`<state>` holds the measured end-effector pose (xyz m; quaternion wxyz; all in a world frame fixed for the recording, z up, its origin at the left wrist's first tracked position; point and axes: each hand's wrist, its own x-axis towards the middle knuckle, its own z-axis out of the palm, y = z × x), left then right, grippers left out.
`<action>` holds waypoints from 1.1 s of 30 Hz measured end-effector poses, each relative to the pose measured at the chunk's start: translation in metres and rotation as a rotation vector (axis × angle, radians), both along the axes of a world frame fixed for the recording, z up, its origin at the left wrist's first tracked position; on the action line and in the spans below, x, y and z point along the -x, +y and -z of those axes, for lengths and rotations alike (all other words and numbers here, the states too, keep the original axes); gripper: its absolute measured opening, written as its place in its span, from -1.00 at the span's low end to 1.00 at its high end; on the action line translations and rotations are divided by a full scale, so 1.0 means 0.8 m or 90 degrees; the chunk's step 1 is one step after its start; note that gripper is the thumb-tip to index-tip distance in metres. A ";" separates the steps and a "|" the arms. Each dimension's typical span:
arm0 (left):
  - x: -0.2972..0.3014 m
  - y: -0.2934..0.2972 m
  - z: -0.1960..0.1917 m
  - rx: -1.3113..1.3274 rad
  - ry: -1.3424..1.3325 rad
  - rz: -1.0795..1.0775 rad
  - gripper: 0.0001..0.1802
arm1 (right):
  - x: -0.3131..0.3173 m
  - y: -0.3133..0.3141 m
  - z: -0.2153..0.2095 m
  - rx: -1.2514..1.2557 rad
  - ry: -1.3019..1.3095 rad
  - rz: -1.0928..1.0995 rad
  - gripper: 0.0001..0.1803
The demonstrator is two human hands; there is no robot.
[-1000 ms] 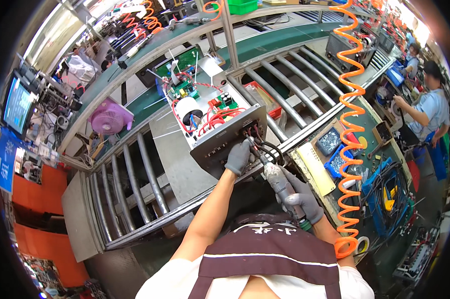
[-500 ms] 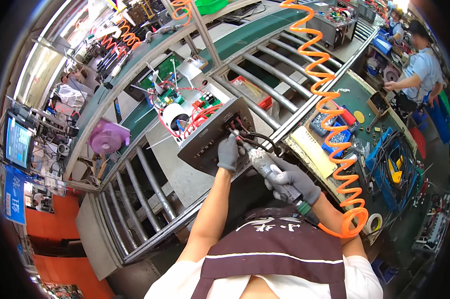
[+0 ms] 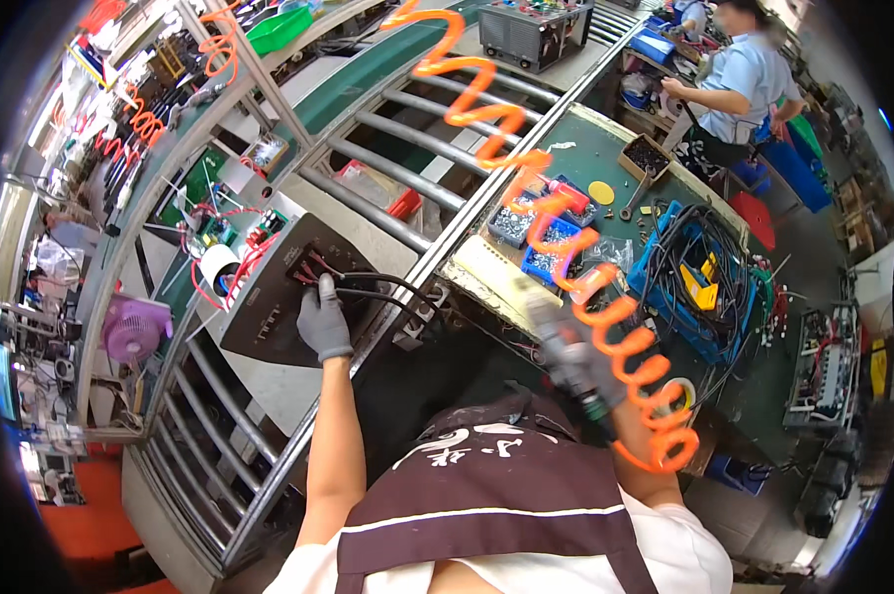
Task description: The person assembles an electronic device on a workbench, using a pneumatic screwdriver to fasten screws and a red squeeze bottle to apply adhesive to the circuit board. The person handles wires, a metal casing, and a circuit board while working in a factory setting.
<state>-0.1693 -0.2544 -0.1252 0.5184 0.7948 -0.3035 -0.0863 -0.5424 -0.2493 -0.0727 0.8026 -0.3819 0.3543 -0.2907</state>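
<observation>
My left hand [image 3: 325, 325], in a grey glove, reaches to the dark front panel [image 3: 269, 312] of an open electrical unit. Its fingertips are closed together at the red-ended terminals, where black cables [image 3: 379, 280] leave the panel; what they pinch is hidden. My right hand [image 3: 602, 374], also gloved and smeared by motion, is wrapped round an air screwdriver [image 3: 564, 348]. The tool is away from the panel, over the near edge of the side bench. An orange coiled hose [image 3: 630, 342] leads from it and passes in front of my right hand.
The unit stands on the roller conveyor [image 3: 214, 396]. On the green bench [image 3: 605, 144] at right are blue bins [image 3: 556, 249] of small hardware, a yellow notepad [image 3: 488, 272], a wrench [image 3: 637, 196] and a blue crate [image 3: 664, 297] of black cables. A co-worker [image 3: 744, 84] stands beyond.
The screwdriver has come away from the panel and swung right with my right hand. My left hand stays at the terminals. The whole view has turned toward the right.
</observation>
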 end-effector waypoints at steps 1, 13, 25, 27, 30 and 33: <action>0.017 0.000 -0.009 -0.033 -0.054 -0.014 -0.43 | 0.046 -0.006 0.005 0.011 0.029 0.063 -0.21; 0.026 -0.031 -0.061 -0.484 -0.186 -0.051 -0.40 | 0.558 -0.142 0.196 0.177 0.596 0.676 -0.30; 0.116 0.185 0.178 -0.677 0.022 0.477 -0.43 | 0.579 -0.211 0.189 -0.002 1.168 0.272 -0.36; 0.105 0.270 0.226 -0.641 0.222 0.363 -0.47 | 0.590 -0.215 0.164 0.230 1.243 0.360 -0.40; 0.053 0.402 0.287 -1.015 0.033 0.392 -0.74 | 0.502 -0.241 0.088 0.466 1.067 0.519 -0.51; 0.005 0.466 0.277 -0.668 0.614 -0.267 -0.79 | 0.364 -0.243 0.015 0.838 0.944 0.507 -0.61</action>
